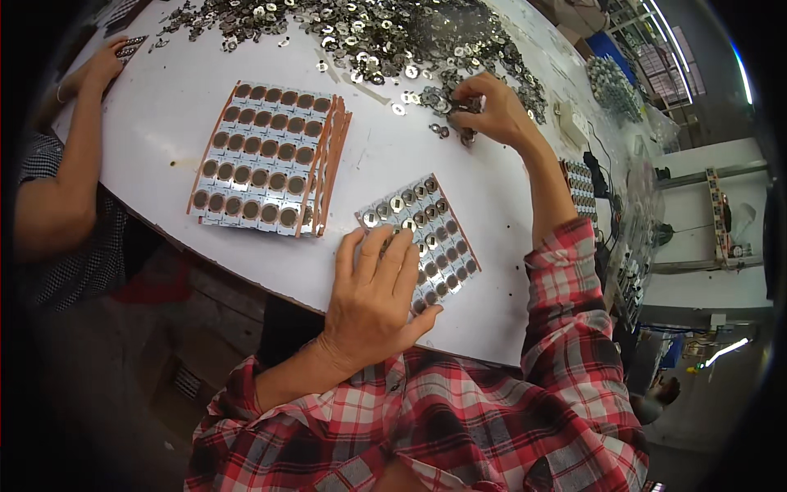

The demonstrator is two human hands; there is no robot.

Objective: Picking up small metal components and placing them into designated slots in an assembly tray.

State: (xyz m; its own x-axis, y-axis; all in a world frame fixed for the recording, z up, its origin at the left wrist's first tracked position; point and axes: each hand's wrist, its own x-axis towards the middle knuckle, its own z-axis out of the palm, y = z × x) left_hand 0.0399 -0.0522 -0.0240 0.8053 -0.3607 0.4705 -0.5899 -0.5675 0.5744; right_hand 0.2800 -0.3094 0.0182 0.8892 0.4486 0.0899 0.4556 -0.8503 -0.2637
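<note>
Your left hand [379, 299] lies flat, palm down and fingers spread, on the near end of a rectangular sheet with a copper-brown edge carrying rows of small round silver metal discs [426, 234]; the uncovered part of that sheet runs out from under your fingertips toward 1 o'clock. Your right hand [488, 111], well apart at 12 o'clock, is closed in a pinch at the near edge of a wide heap of loose silver metal rings and discs [369, 33], with a few of those small parts clamped between thumb and fingertips. How many you hold cannot be told. A few stray pieces lie just beside that hand at its 9 o'clock.

At 10 o'clock from the left hand sits a stack of copper-brown sheets filled with dark round discs [266, 160], its layers fanned along the right edge. Everything rests on a white tabletop [164, 123], scuffed and stained in spots.

At the table's far left another person's hand [102, 66] touches a small dark tray, their forearm reaching in from a checked sleeve. At 3 o'clock, off the table edge, you have cables, more filled sheets and white metal racks [721, 213] under strip lighting.
</note>
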